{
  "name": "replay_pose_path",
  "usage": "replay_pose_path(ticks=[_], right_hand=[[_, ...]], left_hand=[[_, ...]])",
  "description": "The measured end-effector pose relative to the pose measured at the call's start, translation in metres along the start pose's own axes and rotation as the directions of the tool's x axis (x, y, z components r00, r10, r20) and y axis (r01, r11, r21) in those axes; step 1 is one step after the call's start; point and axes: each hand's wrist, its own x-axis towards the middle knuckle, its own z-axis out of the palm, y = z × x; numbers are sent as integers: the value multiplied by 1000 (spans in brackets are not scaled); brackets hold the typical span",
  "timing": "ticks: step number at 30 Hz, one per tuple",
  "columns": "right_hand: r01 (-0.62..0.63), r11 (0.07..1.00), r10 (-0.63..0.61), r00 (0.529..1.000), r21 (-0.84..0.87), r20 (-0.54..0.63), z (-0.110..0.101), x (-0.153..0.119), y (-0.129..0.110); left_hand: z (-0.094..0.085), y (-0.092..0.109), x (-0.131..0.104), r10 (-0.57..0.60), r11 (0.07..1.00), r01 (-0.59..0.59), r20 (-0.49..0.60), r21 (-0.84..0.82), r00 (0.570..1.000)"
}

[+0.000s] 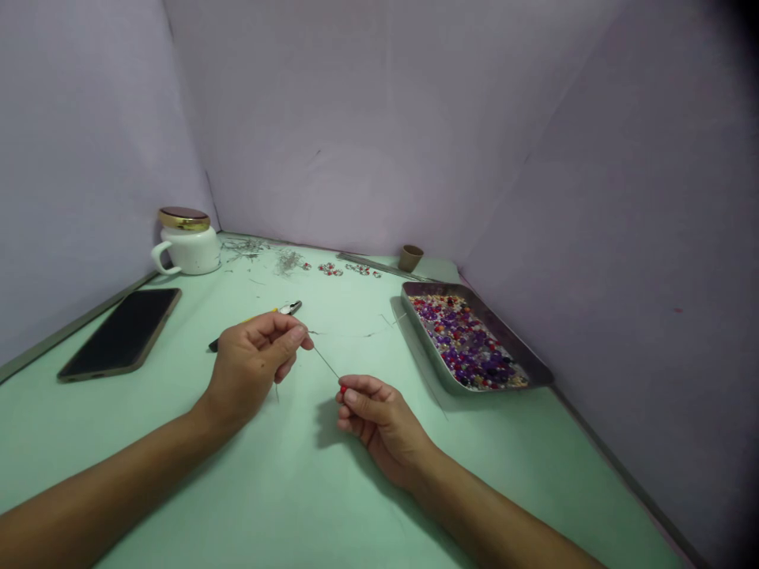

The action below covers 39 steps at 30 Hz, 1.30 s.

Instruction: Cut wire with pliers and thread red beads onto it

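My left hand (254, 359) pinches a thin wire (325, 360) between thumb and fingers, above the middle of the green tabletop. The wire slants down to the right into my right hand (383, 419). A small red bead (344, 389) shows between the thumb and index finger of that hand, at the wire's end. A short length of wire hangs below my left hand. Pliers (289, 308) with yellow on the handle lie behind my left hand, which partly hides them.
A metal tray (436, 365) of mixed beads stands at the right. A phone (122, 332) and a lidded white mug (193, 249) are at the left. Along the back lie wire scraps (288, 261), several red-and-clear bead pieces (330, 269), long wires (379, 265) and a small brown cup (410, 258).
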Motion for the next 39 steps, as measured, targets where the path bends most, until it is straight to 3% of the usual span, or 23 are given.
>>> replay_pose_path(ticks=[15,18,20,21,23,25,28,29,31,34,38,39], right_hand=[[-34,999,32,997,19,71,-1,2,-1],[79,996,-78,997,-50,17,-5,7,-2],[205,948,-213,977,-245,-9,-11,9,-3],[262,890,-282,959,-374,1,-14,10,-3],[380,689,-404,908,-617,108,-15,7,-2],[541,405,-443,821,-737,359,-7,3,0],[782,80,-195,621,-618,760,22,1,8],[828,-14,-107,557,-561,824,35,3,12],[866,-197,33,473,-459,880,57,12,20],[848,-348,83,451,-399,888,75,34,29],[795,-367,-3,518,-483,856,76,60,37],[796,-360,-22,514,-486,858,77,65,39]], left_hand=[[0,0,1,-1,1000,1,-42,-20,999],[2,-7,4,-12,1000,11,-61,-15,998],[0,-13,10,-17,999,12,-136,-42,991],[-2,-17,14,-22,997,8,-188,-73,982],[-7,-23,23,-34,988,-12,-300,-151,953],[-14,-30,33,-48,980,-28,-374,-195,926],[-22,-36,43,-30,981,-53,-412,-187,911],[-24,-36,46,-12,982,-67,-415,-176,910],[-32,-33,51,43,983,-114,-425,-143,904],[-49,-18,61,228,961,-275,-459,-37,859],[-69,5,67,417,894,-444,-475,60,775],[-72,9,66,440,884,-462,-474,77,763]])
